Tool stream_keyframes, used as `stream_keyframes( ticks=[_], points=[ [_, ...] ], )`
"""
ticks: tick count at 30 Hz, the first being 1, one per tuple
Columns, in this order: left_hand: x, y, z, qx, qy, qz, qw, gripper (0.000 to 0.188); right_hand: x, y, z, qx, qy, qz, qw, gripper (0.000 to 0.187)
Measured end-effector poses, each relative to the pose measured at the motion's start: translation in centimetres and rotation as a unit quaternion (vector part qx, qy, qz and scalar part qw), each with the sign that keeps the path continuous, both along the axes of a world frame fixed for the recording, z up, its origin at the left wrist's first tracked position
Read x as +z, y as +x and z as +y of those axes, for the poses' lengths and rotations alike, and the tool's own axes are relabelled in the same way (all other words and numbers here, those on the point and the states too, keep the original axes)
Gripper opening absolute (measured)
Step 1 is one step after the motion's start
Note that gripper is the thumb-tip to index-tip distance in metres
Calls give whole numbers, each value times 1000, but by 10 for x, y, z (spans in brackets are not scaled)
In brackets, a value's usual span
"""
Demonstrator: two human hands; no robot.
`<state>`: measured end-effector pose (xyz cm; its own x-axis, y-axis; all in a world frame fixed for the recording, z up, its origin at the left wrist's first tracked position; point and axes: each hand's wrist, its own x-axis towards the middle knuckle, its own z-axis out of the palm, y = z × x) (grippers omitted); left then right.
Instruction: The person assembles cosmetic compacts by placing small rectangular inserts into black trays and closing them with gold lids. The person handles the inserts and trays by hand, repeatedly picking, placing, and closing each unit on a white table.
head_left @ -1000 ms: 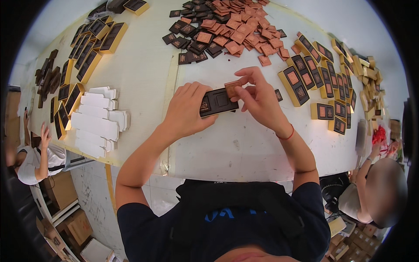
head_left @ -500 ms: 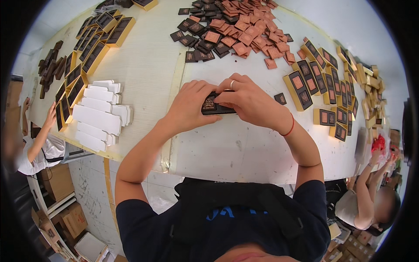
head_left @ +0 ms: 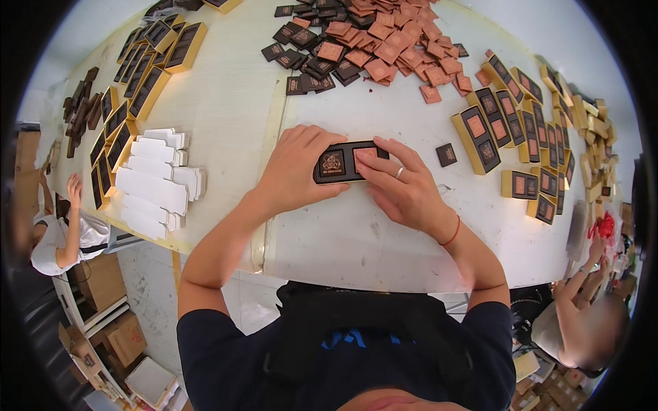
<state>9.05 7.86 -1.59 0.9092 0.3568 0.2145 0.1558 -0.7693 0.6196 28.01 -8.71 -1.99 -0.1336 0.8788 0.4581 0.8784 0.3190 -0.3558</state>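
Note:
Between my two hands, above the table, is a small black-lined box (head_left: 348, 166) with two compartments. Its left compartment holds a dark square chocolate (head_left: 332, 163), and the right one a reddish-brown square chocolate (head_left: 366, 153). My left hand (head_left: 293, 168) is closed around the box's left end, thumb along the near edge. At the other end, fingers of my right hand (head_left: 411, 188) are bent over the right edge and touch the reddish-brown square, covering part of it. That hand wears a ring.
Loose dark and reddish-brown squares (head_left: 384, 51) lie heaped at the far side. Filled gold boxes (head_left: 476, 137) stand right, beside one loose dark square (head_left: 446, 155). Left are gold boxes with black trays (head_left: 149, 92) and flat white cartons (head_left: 154, 185). People sit at both sides.
My right hand has shifted right and lowered, uncovering the box's right compartment and the reddish-brown square in it. My left hand keeps its hold. The co-worker's hand at left has drawn back from the boxes.

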Motion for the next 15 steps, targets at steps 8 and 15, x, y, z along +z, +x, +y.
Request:
stream_keyframes(
  ticks=[8, 15],
  points=[
    [-13, -6, -1, -2, -68, -140, 988, 73, 17, 29, -5, -62, -63, 156, 984, 77],
    [-30, 13, -39, -67, 52, -67, 994, 79, 63, 136, -60, -493, 139, 112, 852, 63]
  ],
)
